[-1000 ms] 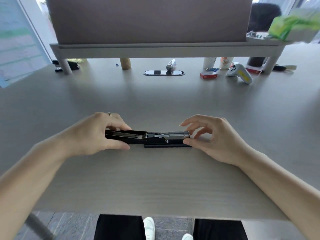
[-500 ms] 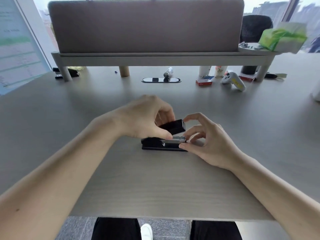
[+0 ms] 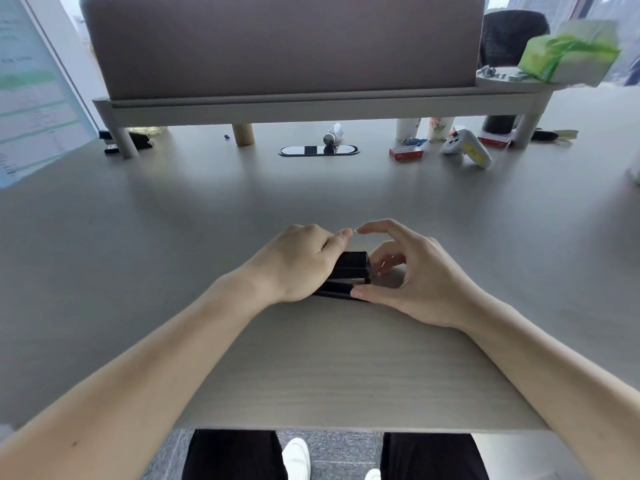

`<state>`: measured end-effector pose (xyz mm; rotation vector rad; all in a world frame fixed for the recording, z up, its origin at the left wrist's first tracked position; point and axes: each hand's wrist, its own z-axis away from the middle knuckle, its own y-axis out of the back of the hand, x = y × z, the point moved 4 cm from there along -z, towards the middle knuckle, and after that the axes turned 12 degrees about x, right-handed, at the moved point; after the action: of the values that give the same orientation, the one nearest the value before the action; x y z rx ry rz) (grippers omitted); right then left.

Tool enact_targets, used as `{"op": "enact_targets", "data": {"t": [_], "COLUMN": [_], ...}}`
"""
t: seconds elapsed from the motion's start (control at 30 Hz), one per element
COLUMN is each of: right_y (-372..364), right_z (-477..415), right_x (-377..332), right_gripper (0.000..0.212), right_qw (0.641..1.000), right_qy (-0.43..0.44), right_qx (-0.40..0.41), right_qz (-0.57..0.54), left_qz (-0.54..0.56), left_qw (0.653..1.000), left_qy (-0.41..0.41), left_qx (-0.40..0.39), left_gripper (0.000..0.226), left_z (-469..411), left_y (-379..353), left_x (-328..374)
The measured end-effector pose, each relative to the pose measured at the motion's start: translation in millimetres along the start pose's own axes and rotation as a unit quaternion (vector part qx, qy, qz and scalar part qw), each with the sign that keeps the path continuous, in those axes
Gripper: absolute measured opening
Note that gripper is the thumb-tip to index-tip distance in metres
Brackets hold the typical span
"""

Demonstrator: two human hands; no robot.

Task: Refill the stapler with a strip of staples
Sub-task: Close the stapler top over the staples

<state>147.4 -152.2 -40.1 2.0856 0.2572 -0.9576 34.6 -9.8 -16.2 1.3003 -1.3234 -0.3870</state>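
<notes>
A black stapler [image 3: 349,271] lies on the grey desk [image 3: 311,358] in front of me, its top arm folded down onto the base. My left hand [image 3: 301,261] lies over the stapler's top and covers its left half. My right hand [image 3: 415,278] is at the stapler's right end: the thumb touches the base's front corner and the fingers curl apart above the tip. No staple strip shows; the magazine is hidden under the closed top.
At the desk's far side stand a red staple box [image 3: 405,153], a white and yellow handheld device [image 3: 467,151], a small tube [image 3: 332,135], cups [image 3: 424,128] and a cable grommet [image 3: 318,150]. A padded divider on legs [image 3: 284,50] spans the back. A monitor [image 3: 31,98] is at left.
The stapler's top arm, flipped open flat to the left a second ago, was swung over by my left hand and now lies shut on the base. My right hand stayed at the right end.
</notes>
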Motion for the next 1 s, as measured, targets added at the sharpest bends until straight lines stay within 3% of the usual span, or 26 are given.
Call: {"op": "enact_targets", "data": {"t": [0.27,0.8,0.93,1.0], "right_y": [2,0,0,5], "right_z": [2,-1,0,2], "right_x": [1,9,8,7], "right_gripper": [0.081,0.085,0.087,0.092], "right_qw": [1.0,1.0,0.999,0.997], "right_qy": [0.003,0.014,0.018,0.033], "right_qx": [0.022,0.011,0.002,-0.007], "right_qz": [-0.016,0.008,0.036,0.073], "left_qz": [-0.07,-0.067,-0.015,0.029], "left_qw": [0.997,0.997,0.997,0.993], "left_qy": [0.011,0.011,0.001,-0.032], "left_qx": [0.013,0.049,0.075,0.114], "left_gripper": [0.067,0.069,0.07,0.055], "left_z": [-6,-6,-2,6], "left_y": [-11,-12,0,19], "left_x": [13,10,8,-2]}}
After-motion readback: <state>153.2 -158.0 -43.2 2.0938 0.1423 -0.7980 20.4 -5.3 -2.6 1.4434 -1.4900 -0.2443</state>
